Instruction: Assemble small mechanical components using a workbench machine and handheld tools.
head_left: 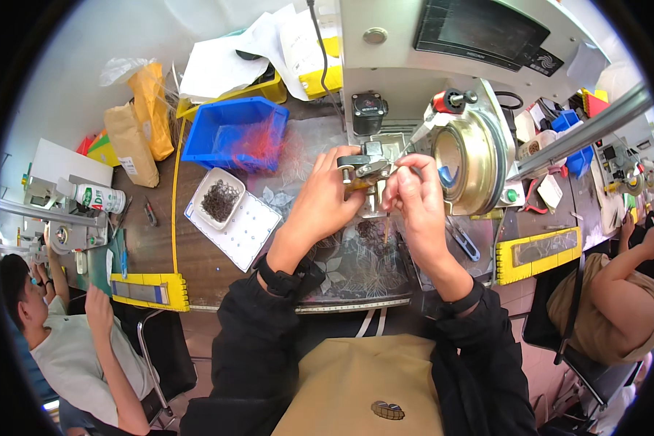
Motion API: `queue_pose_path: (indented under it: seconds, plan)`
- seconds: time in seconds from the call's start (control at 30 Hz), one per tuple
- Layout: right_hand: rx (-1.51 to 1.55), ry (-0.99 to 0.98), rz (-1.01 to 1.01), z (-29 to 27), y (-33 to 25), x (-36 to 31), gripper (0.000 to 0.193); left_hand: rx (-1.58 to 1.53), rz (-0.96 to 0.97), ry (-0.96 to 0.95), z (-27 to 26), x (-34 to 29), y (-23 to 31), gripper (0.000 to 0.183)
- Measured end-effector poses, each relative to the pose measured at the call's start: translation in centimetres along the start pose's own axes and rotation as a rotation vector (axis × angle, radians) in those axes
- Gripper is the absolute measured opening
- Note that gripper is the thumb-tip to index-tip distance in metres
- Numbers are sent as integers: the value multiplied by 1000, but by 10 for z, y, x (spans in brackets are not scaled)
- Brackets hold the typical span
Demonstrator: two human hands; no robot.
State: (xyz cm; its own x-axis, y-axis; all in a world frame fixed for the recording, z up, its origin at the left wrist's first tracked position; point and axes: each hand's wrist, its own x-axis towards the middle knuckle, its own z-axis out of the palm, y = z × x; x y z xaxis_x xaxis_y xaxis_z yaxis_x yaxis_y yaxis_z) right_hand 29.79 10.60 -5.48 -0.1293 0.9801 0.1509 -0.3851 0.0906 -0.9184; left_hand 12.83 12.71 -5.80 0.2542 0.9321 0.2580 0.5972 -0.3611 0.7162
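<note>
The clamp (pixel 370 166) is set at the foot of the machine (pixel 376 65), well back from the bench's front edge (pixel 341 308). Its left side is gripped by the left hand (pixel 320 200). The right hand (pixel 414 200) is narrowed at its right side; whether anything is pinched there cannot be told. Toward the bench's left, a tray (pixel 198 207) of dark wire pieces (pixel 221 201) is placed on a white sheet (pixel 247 236), below a blue bin (pixel 203 151).

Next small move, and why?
Probably ease the right hand slightly toward the metal fixture: the left hand is already at the fixture's left side, and the right's curled fingers are close by its right. What they may hold is too fine to tell.
</note>
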Motion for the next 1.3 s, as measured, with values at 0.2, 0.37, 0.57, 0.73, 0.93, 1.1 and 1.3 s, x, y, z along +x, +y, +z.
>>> queue_pose_path:
  seconds: [0.2, 0.37, 0.57, 0.73, 0.93, 1.1, 1.3]
  plan:
    - [78, 79, -63, 11, 4, 8, 15, -105, 48, 15, -1, -2, -11, 49]
    - [12, 99, -112, 10, 2, 9, 14, -136, 40, -5, 2, 2, -12, 51]
    - [74, 90, -132, 11, 6, 10, 13, -45, 57, 47, 2, -3, -8, 48]
    - [19, 145, -172, 16, 5, 9, 12, 31, 23, 66, -2, -3, 5, 42]
    - [-27, 141, -208, 13, 9, 10, 12, 232, 156, 156, -6, 3, -5, 45]
    - [60, 108, -176, 14, 7, 10, 11, 142, 72, 113, -5, 0, -7, 45]
    - [26, 49, -79, 12, 2, -21, 11, -45, -80, 96, -17, -10, 13, 52]
